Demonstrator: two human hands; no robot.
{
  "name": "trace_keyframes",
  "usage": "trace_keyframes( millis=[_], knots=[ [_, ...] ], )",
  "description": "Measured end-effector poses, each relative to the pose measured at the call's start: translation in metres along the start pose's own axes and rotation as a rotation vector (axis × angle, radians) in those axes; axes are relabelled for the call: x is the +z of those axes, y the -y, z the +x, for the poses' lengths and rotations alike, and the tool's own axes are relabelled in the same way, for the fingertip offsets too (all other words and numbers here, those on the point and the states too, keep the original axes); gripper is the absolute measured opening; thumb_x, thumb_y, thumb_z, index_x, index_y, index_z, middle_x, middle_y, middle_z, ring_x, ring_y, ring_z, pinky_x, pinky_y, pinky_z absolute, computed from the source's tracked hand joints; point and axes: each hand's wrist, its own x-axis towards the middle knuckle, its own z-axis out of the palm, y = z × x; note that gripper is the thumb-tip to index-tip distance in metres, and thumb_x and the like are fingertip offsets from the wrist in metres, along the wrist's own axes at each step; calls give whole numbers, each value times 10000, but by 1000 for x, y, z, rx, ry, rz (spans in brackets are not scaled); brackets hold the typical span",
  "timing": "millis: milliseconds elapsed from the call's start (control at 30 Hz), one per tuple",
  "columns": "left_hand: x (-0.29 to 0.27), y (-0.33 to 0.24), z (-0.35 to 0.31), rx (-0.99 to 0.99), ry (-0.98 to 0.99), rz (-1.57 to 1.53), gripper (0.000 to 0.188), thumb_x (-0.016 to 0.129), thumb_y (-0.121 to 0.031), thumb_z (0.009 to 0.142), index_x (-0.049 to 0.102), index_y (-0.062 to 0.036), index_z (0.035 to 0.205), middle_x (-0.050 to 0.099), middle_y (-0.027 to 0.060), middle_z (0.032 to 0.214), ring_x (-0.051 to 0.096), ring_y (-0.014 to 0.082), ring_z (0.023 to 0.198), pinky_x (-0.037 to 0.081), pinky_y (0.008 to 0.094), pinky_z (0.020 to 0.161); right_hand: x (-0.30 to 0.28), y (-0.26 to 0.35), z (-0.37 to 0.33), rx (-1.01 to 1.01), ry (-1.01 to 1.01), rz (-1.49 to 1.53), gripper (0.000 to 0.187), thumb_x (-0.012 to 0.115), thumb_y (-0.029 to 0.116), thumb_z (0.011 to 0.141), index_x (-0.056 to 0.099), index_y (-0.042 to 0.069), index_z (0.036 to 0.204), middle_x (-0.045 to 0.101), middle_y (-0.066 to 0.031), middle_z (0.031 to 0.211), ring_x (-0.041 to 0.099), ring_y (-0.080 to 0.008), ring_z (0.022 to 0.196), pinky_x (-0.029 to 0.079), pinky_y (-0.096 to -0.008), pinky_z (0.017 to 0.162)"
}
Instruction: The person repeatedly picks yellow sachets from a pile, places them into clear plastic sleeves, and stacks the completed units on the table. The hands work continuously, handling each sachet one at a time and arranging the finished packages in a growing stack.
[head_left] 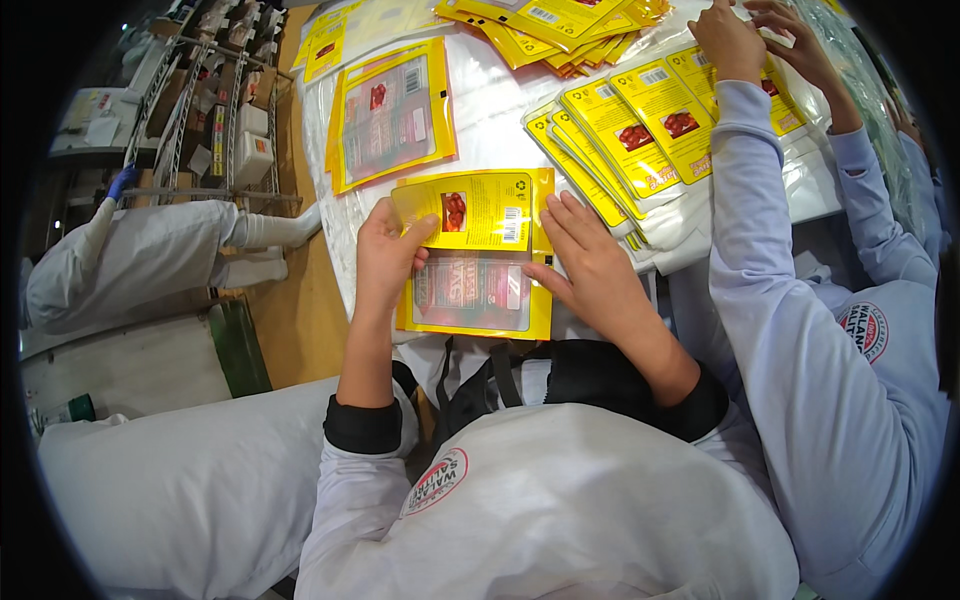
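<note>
– How is the yellow printed label [482,212] held?
– Pinched by the left hand [388,243], over a windowed pouch [468,300].
– And the right hand [592,255]?
– Laid at the pouch's right edge, fingers extended.

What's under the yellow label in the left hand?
A yellow-edged pouch, with its lower window and some right border showing. The yellow label covers most of its upper part, hiding what's there.

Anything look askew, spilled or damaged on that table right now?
No spill or damage stands out. The far pile of yellow pouches looks askew, its edges jutting at different angles, and the yellow cards to the right are fanned unevenly. The card in the left hand shows no visible damage.
</note>
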Motion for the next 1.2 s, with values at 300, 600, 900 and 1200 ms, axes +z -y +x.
trace_keyframes(
  millis=[300, 600, 900, 1200],
  knots=[
    [5, 3, -3, 25, -27, 93, 259, 733, -146, 878, 616, -39, 1083, 665, 30, 840, 535, 55, 535, 447, 197, 469, -2, 1, 2, -2, 40, 15, 617, 721, 309, 857, 550, -133, 1253, 530, -282, 1354, 450, -396, 1331, 349, -426, 1132],
    [30, -24, -28, 504, -370, 1057, 791, 790, -424, 780, 469, -75, 1412, 536, 214, 1189, 677, 381, 762, 548, 455, 623, -6, 0, 0, 21, -25, 92, 491, 733, 346, 859, 638, -32, 1159, 594, -222, 1287, 553, -393, 1223, 448, -429, 1038],
    [66, -38, -82, 667, 196, 973, 312, 765, -165, 765, 695, -26, 1036, 684, 127, 946, 671, 284, 870, 541, 349, 762, -20, -9, -8, 145, -363, 775, 250, 572, 176, 951, 643, -10, 1102, 635, -182, 1124, 640, -288, 1004, 500, -348, 871],
    [83, -153, 69, 1450, -293, 428, 215, 675, 15, 791, 723, -92, 971, 737, 70, 978, 687, 254, 933, 493, 417, 940, -23, -8, -8, 68, -362, 688, 269, 553, 164, 942, 623, -13, 1133, 626, -179, 1086, 615, -314, 963, 493, -354, 858]
  ],
)
